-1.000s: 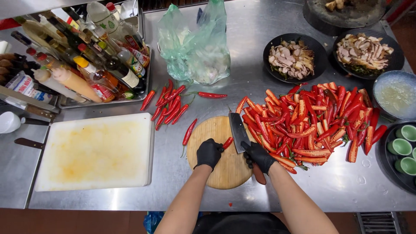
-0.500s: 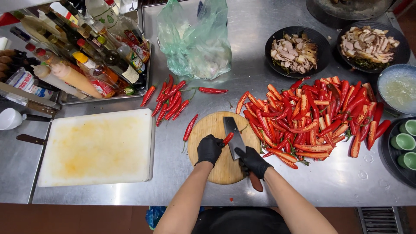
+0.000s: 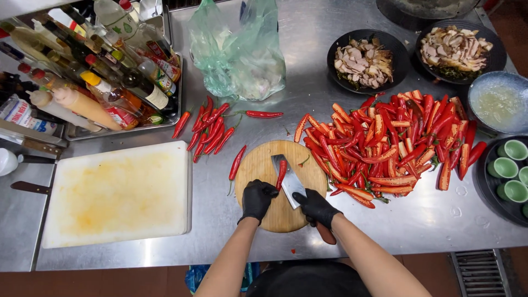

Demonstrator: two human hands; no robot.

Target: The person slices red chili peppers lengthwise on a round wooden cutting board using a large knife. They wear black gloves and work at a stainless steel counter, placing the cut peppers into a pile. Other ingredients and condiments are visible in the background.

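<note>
Both my hands wear black gloves over a round wooden cutting board (image 3: 263,165). My right hand (image 3: 315,207) grips a cleaver (image 3: 287,175) whose blade lies on the board. One red chili (image 3: 281,174) rests on the board against the blade, and my left hand (image 3: 258,198) holds its near end. A big pile of halved red chilies (image 3: 393,143) lies right of the board. Several whole red chilies (image 3: 208,129) lie up and to the left, one (image 3: 237,163) beside the board's left edge.
A white rectangular cutting board (image 3: 118,192) lies to the left. A tray of sauce bottles (image 3: 96,77) stands at the back left, with a green plastic bag (image 3: 240,49) behind the board. Black bowls of sliced food (image 3: 364,59), a liquid bowl (image 3: 499,102) and green cups (image 3: 509,168) sit right.
The cleaver has shifted left from the chili pile to the board's middle, and my left hand now holds a single chili against its blade. The view has drifted slightly.
</note>
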